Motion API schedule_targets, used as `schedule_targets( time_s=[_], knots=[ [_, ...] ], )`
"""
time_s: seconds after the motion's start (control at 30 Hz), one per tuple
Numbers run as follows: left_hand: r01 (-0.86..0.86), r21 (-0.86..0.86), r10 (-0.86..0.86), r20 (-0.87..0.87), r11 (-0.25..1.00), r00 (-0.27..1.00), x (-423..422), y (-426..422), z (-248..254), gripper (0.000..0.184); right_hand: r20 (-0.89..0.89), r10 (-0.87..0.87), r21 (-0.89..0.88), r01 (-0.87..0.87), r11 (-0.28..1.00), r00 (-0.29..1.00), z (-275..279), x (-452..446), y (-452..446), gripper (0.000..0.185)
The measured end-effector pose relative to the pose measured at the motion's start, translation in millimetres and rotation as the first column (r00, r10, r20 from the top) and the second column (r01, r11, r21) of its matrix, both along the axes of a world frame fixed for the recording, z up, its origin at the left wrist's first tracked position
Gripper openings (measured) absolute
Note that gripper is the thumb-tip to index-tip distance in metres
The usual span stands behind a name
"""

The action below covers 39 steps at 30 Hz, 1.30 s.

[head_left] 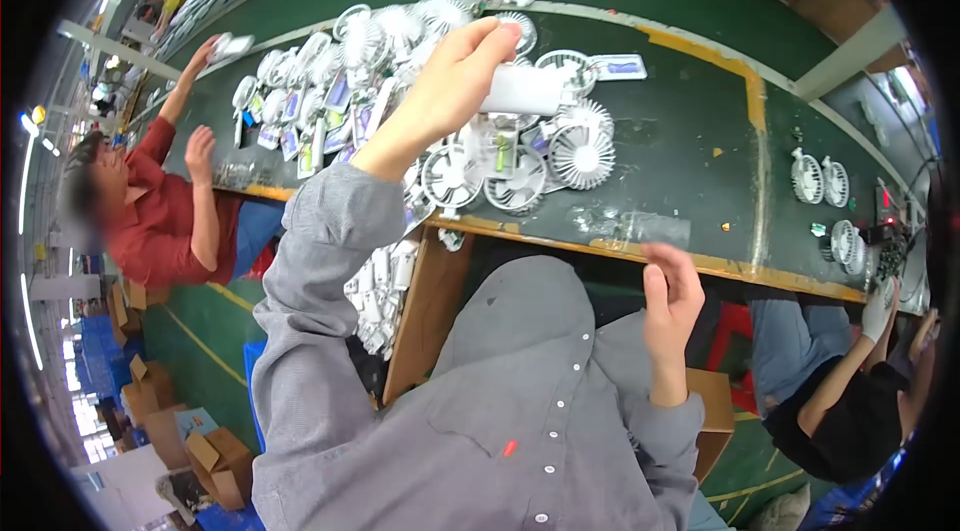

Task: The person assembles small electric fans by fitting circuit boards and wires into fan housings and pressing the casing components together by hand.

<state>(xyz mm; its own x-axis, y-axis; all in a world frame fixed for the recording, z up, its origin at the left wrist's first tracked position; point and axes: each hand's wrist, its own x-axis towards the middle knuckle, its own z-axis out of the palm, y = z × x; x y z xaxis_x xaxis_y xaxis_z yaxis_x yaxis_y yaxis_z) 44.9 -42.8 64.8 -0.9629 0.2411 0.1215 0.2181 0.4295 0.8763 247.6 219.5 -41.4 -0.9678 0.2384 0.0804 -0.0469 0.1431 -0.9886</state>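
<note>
Head view: white part is located at the fingers of the left hand, directly to their right. Left hand state: fingers narrowed, apparently gripping the part at its left end; exact finger contact is partly hidden. Long axis of the part runs approximately crosswise to the body, nearly level, with the free end directed to the right. The left hand is the nearer of the 2 hands. The right hand is well apart from the part, lower right and closer to the body, at the near table edge. Right hand state: fingers loosely curled, thumb apart, no item visible between them.

Surroundings: the part is above the right side of a heap of white fans. Between the part and the right hand are a round fan at the heap's edge and a transparent bag, the latter just beyond the right hand. A labelled flat item lies to the right of the part. A bin of small white parts is located below table level, beside the left sleeve. 2 fans stand well to the right on the table. Co-workers: 1 in a red shirt at left, 1 in a black top at right.
</note>
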Motion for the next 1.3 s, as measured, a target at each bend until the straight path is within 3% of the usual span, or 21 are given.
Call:
schedule_targets(
  time_s=[0.03, 0.13, 0.2, 0.23, 0.27, 0.33, 0.4, 0.5, 0.6, 0.63, 0.73, 0.83, 0.93, 0.97, 1.03, 1.13, 1.23, 1.27, 1.3],
  knots=[
    [0.047, 0.069, -0.049, 0.026, 0.997, 0.998, -1.9, 11.6, 9.6, 0.034, -0.103, 0.002, 0.094, 0.007, 0.996, 0.995, 19.3, -11.3, -2.5, 0.029],
    [0.234, 0.209, -0.251, 0.059, 0.95, 0.966, 21.4, 60.4, 57.2, 0.03, -0.458, 0.061, 0.433, 0.162, 0.887, 0.887, 84.5, -41.0, -9.5, 0.078],
    [0.345, 0.307, -0.38, 0.062, 0.887, 0.923, 46.2, 94.2, 75.0, 0.029, -0.596, 0.119, 0.552, 0.298, 0.779, 0.794, 117.9, -52.9, -6.5, 0.087],
    [0.461, 0.277, -0.485, 0.018, 0.843, 0.875, 53.7, 107.3, 75.1, 0.024, -0.572, 0.171, 0.601, 0.268, 0.753, 0.802, 123.7, -55.5, 3.0, 0.087],
    [0.45, 0.361, -0.541, 0.213, 0.817, 0.813, 67.0, 119.7, 81.9, 0.022, -0.541, 0.222, 0.648, 0.233, 0.725, 0.811, 126.7, -55.4, 12.3, 0.087],
    [0.445, 0.581, -0.67, 0.252, 0.682, 0.698, 76.0, 136.7, 63.8, 0.025, -0.459, 0.144, 0.452, 0.091, 0.887, 0.876, 113.4, -46.9, 34.4, 0.079],
    [0.345, 0.75, -0.782, 0.353, 0.565, 0.513, 81.0, 149.5, 52.0, 0.032, -0.368, 0.146, 0.399, 0.014, 0.917, 0.918, 103.4, -24.1, 58.2, 0.075],
    [0.209, 0.872, -0.883, 0.383, 0.442, 0.271, 94.1, 178.2, 2.8, 0.04, -0.267, 0.149, 0.292, -0.067, 0.954, 0.952, 80.5, 9.6, 79.6, 0.073],
    [0.073, 0.918, -0.916, 0.377, 0.389, 0.14, 123.2, 197.4, -26.4, 0.042, -0.125, 0.084, -0.063, -0.092, 0.994, 0.989, 63.6, 47.0, 91.9, 0.071],
    [0.046, 0.928, -0.924, 0.362, 0.369, 0.124, 133.7, 201.9, -35.7, 0.041, -0.096, 0.084, -0.138, -0.097, 0.986, 0.992, 60.3, 58.4, 94.1, 0.069],
    [0.054, 0.936, -0.926, 0.334, 0.348, 0.176, 160.3, 207.9, -50.7, 0.039, -0.004, 0.058, -0.055, -0.058, 0.997, 0.998, 58.6, 84.6, 97.3, 0.068],
    [0.165, 0.868, -0.849, 0.391, 0.468, 0.355, 176.9, 208.1, -50.7, 0.031, -0.022, 0.009, 0.078, -0.007, 0.997, 1.0, 45.5, 96.5, 98.0, 0.064],
    [0.231, 0.81, -0.808, 0.42, 0.54, 0.414, 186.9, 210.0, -66.8, 0.027, 0.014, -0.055, 0.099, 0.054, 0.994, 0.998, 34.2, 95.4, 91.8, 0.059],
    [0.228, 0.794, -0.79, 0.438, 0.564, 0.428, 186.0, 208.2, -61.8, 0.024, 0.029, -0.067, 0.099, 0.064, 0.993, 0.997, 30.8, 94.6, 89.3, 0.059],
    [0.211, 0.797, -0.807, 0.483, 0.566, 0.339, 176.8, 203.5, -60.2, 0.025, 0.032, -0.062, 0.164, 0.056, 0.985, 0.998, 35.1, 89.9, 86.3, 0.056],
    [0.146, 0.84, -0.844, 0.485, 0.522, 0.23, 167.8, 193.9, -65.2, 0.027, -0.007, -0.035, 0.082, 0.036, 0.996, 0.999, 24.4, 87.1, 81.9, 0.057],
    [0.033, 0.869, -0.857, 0.48, 0.494, 0.186, 166.6, 182.5, -77.1, 0.03, 0.22, 0.006, -0.372, 0.078, 0.925, 0.976, 42.7, 93.1, 87.2, 0.062],
    [-0.008, 0.872, -0.856, 0.483, 0.49, 0.182, 166.1, 178.4, -81.1, 0.031, 0.066, 0.004, -0.436, 0.025, 0.9, 0.998, 39.6, 90.6, 86.8, 0.069],
    [0.022, 0.879, -0.866, 0.463, 0.475, 0.187, 164.5, 173.8, -84.1, 0.034, 0.057, 0.051, -0.512, -0.015, 0.859, 0.997, 38.8, 88.7, 90.2, 0.071]
  ],
)
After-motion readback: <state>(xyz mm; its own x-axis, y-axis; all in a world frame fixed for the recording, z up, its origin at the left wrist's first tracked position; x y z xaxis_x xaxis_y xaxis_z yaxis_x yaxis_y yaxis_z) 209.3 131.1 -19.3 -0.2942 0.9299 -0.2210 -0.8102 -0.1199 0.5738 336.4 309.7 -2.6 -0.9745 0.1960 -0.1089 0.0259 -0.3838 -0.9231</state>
